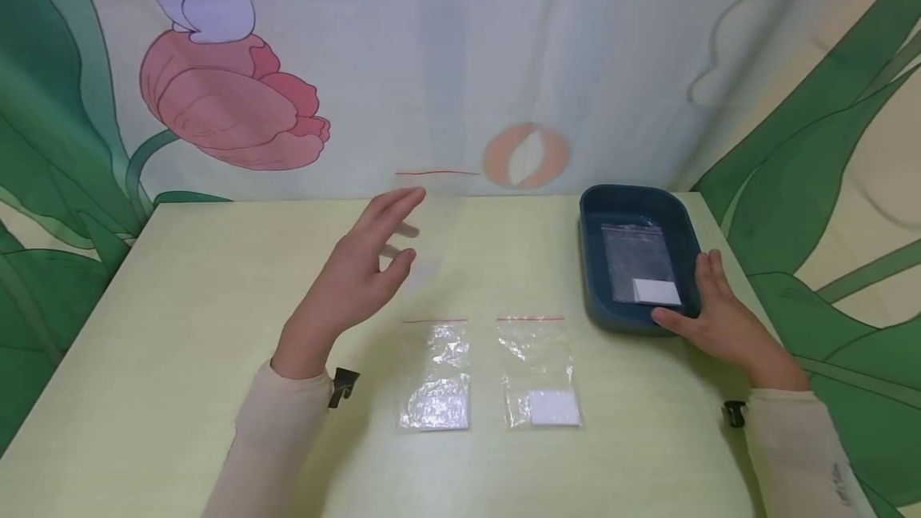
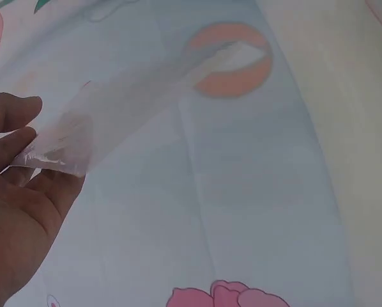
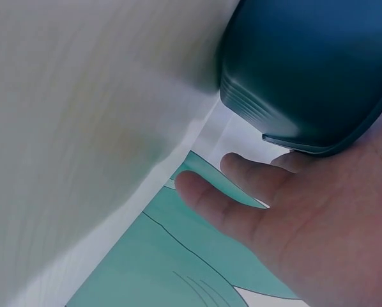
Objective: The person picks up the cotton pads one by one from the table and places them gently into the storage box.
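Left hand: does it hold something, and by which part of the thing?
Yes: the left hand holds a clear bag by one edge; the exact grip is unclear.

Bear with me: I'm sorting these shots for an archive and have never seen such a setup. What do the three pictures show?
No machine is doing the work here, just a person's two bare hands. One picture comes from a camera worn on the head, looking forward and down; the other two come from cameras worn on the wrists, each facing that hand's work.

On the pale table lie two clear bags side by side, the left bag and the right bag, each with something white in its lower part. Farther back, to the right, stands a dark blue box with a third bag inside. The right hand touches the box's near right corner. The raised left hand holds a fourth bag, clearest in the left wrist view.
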{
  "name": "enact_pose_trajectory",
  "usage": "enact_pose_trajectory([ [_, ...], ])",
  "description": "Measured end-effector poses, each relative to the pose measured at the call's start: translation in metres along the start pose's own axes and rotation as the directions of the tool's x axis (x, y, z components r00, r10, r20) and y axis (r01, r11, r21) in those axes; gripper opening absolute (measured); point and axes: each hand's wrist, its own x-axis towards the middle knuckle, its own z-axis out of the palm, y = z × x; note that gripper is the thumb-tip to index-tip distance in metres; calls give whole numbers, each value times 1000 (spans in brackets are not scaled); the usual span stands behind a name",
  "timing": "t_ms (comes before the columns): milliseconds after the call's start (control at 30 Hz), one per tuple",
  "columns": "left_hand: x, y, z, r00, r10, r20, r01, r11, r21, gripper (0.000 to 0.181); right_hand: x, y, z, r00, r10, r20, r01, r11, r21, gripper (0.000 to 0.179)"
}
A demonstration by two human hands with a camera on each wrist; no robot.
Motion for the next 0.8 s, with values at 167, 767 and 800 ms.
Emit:
enact_pose_trajectory([
  [167, 23, 10, 17, 995, 94, 26, -96, 988, 121, 72, -1, 1, 1, 1000, -4, -10, 4, 1000, 15, 117],
  [767, 106, 37, 89, 965, 205, 161, -200, 979, -52, 77, 0, 0, 1, 1000, 15, -9, -15, 1000, 9, 120],
  [800, 111, 38, 95, 966, 179, 184, -159, 980, -119, 79, 0, 1, 1, 1000, 16, -11, -16, 1000, 11, 120],
])
